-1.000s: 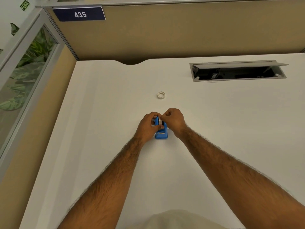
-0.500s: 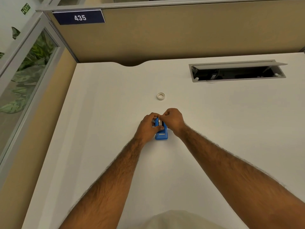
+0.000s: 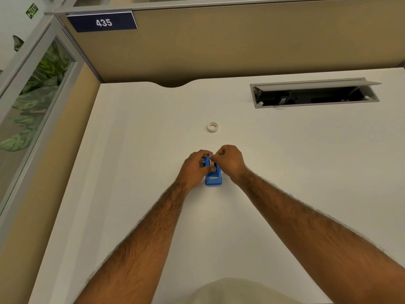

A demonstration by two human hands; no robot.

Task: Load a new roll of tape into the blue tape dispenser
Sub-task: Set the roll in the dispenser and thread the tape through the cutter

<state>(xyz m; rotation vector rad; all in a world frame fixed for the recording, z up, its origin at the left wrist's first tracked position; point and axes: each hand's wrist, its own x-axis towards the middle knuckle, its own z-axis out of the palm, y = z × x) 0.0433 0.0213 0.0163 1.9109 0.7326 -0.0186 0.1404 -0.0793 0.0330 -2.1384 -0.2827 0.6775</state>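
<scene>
The small blue tape dispenser (image 3: 213,179) stands on the white desk (image 3: 135,163), its metal cutter end toward me. My left hand (image 3: 192,166) grips its far left side. My right hand (image 3: 229,160) pinches something white at the dispenser's top; it looks like a tape roll, mostly hidden by my fingers. A second small white ring (image 3: 212,127), a tape roll or core, lies flat on the desk farther away, apart from both hands.
An open cable hatch (image 3: 315,94) with dark wiring sits in the desk at the back right. Tan partition walls (image 3: 241,44) close the back and left; a blue sign reads 435. The desk's back edge has a curved notch.
Both hands stay on the dispenser with only slight finger shifts. The view has tilted a little, so everything sits slightly higher.
</scene>
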